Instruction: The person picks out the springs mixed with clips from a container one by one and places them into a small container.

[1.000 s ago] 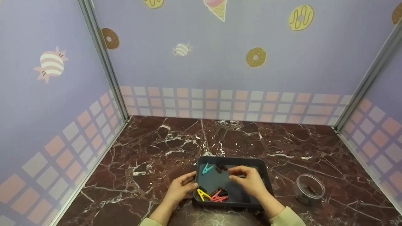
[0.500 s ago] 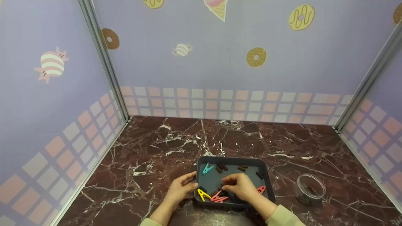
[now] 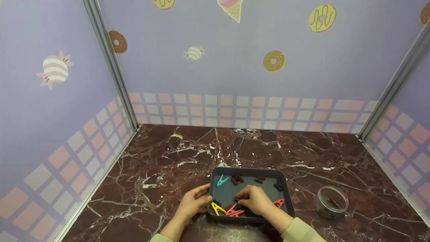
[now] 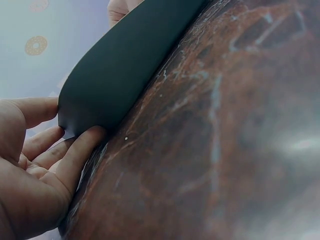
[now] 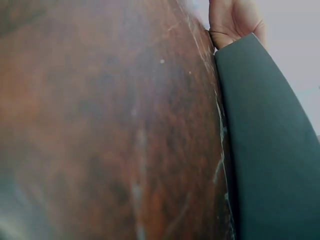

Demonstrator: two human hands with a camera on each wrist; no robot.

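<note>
A dark grey tray (image 3: 221,193) lies in front of me in the head view. My left hand (image 3: 192,203) holds its left side near the front corner, thumb and fingers against the outer wall, as the left wrist view shows too. Over the tray, my right hand (image 3: 257,200) pinches a small dark spring (image 3: 236,199) between thumb and fingers. Below that hand lie a red clothespin (image 3: 234,212) and a yellow clothespin (image 3: 217,208). A turquoise clothespin (image 3: 221,180) sits at the back left. Another red clothespin (image 3: 279,202) is partly hidden by the right hand.
Small dark springs (image 3: 259,180) lie in groups along the tray's back, and a black one (image 3: 278,187) at its right. A round clear tub (image 3: 331,202) with a brown spring inside stands right of the tray on the marbled table (image 3: 188,151). Patterned walls enclose the table.
My right hand has moved left and toward me, down to the springs by the red clothespin, and now pinches one. The tray's right part has come into view. My left hand stays put.
</note>
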